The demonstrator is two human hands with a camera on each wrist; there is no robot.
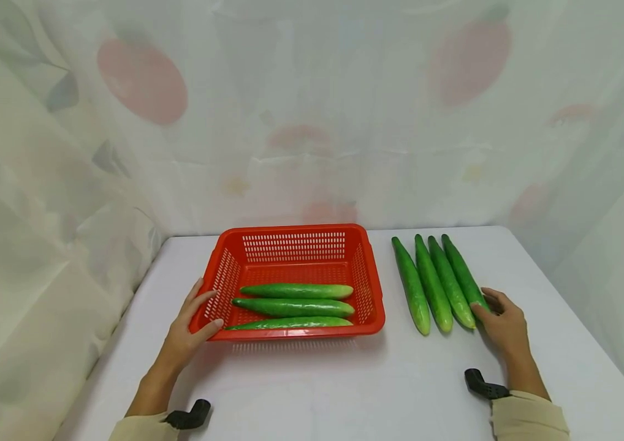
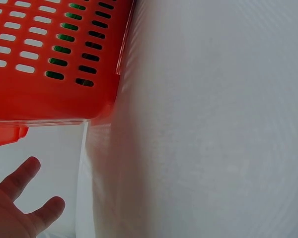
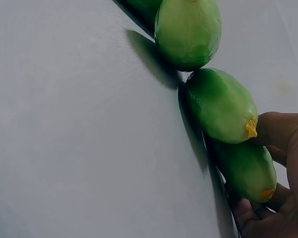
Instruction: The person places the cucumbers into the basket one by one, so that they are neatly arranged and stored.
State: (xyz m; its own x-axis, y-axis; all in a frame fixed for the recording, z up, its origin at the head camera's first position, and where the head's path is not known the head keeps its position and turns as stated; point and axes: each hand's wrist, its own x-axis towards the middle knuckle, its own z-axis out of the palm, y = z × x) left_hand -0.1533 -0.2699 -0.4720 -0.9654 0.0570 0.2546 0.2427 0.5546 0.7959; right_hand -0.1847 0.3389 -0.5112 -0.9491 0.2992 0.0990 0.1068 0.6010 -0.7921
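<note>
A red plastic basket [image 1: 312, 332] with slotted walls stands left of the middle in the head view. Inside it lie three green cucumbers [image 1: 292, 307], side by side. My left hand [image 1: 184, 334] rests on the basket's left rim, its thumb and a finger reaching over the edge; two of its straight, spread fingers [image 2: 21, 178] show past the basket in the left wrist view. At the right, my right hand [image 1: 506, 327] holds the lower end of the rightmost cucumber [image 1: 462, 269], thumb on one side and fingers on the other. This cucumber's pale tip [image 3: 251, 173] shows in the right wrist view.
Three more cucumbers [image 1: 433, 285] lie close together just left of the held one, on the white tabletop [image 1: 312, 392]. A pale printed curtain [image 1: 312, 122] hangs behind the table and along both sides.
</note>
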